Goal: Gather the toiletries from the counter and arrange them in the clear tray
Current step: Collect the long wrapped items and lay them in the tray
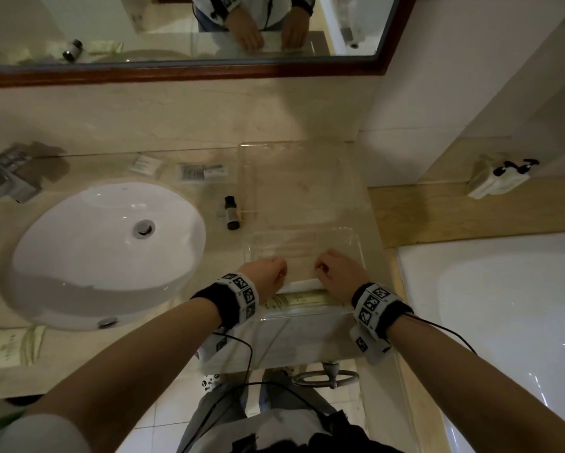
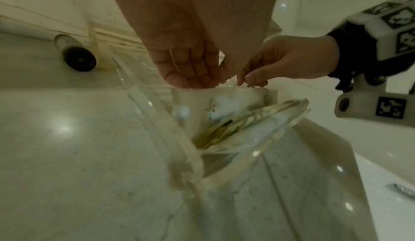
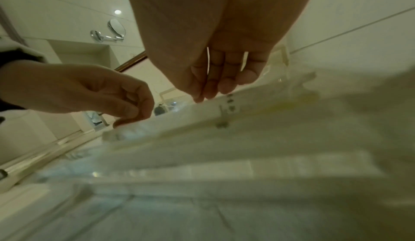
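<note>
The left hand [image 1: 268, 273] has its fingers [image 2: 193, 70] bunched downward, tips on the top edge of a flat white packet [image 2: 224, 102] that stands near-upright in the near end of the clear tray [image 1: 356, 246]. The right hand [image 1: 336, 273] meets the same edge from the other side, fingers [image 3: 211, 85] pointing down with the thumb close in; both look like light pinches on the packet, though the exact contact is small and partly hidden. A second printed packet [image 1: 294, 300] with green markings sits against the tray's near wall, just in front of the white one.

To do this step well, I judge the packets should be eased flat or stood squarely against the near wall, both hands guiding evenly so the thin sachets do not buckle or slide over the low rim.

Further out on the desk [image 1: 176, 125], a small dark bottle [image 1: 231, 212] lies just left of the tray, and two more packets [image 1: 202, 172] lie beyond it near the sink [image 1: 104, 250]. Another packet [image 1: 16, 344] rests at the desk's front left edge. These still need collecting.
</note>
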`<state>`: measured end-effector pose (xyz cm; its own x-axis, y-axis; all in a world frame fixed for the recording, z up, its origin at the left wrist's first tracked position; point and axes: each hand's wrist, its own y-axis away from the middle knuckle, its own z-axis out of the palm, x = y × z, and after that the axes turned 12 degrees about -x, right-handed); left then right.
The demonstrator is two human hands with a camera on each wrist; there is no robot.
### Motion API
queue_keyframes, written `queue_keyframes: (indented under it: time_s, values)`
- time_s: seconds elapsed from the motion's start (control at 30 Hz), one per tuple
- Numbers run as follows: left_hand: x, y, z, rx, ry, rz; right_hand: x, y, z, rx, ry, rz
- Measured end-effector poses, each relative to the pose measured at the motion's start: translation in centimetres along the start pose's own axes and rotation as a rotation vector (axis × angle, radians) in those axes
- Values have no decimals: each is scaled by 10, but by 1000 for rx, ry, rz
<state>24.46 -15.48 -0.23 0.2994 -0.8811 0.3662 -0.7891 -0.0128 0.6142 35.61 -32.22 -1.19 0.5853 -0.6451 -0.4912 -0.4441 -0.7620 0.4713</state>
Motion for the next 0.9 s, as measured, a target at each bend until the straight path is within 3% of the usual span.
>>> queue_keyframes:
  time_s: [0.13,0.27,0.4,0.53,0.63,0.9]
  values:
    - [-4,7,-4,90,271,-81,-20,-15,-3,7,-59,-18]
    - [-17,17,-2,92,356,-148,-35,-38,-4,-54,-12,47]
    - [-31,23,6,92,267,-143,-37,-46,-4,-156,124,109]
    - [-33,20,11,126,8,-106,-27,-34,-3,-314,208,120]
    - [-25,12,13,123,-127,-91,-18,-24,-1,-351,259,111]
    - [2,-1,3,84,8,-104,-2,-8,-9,-205,80,113]
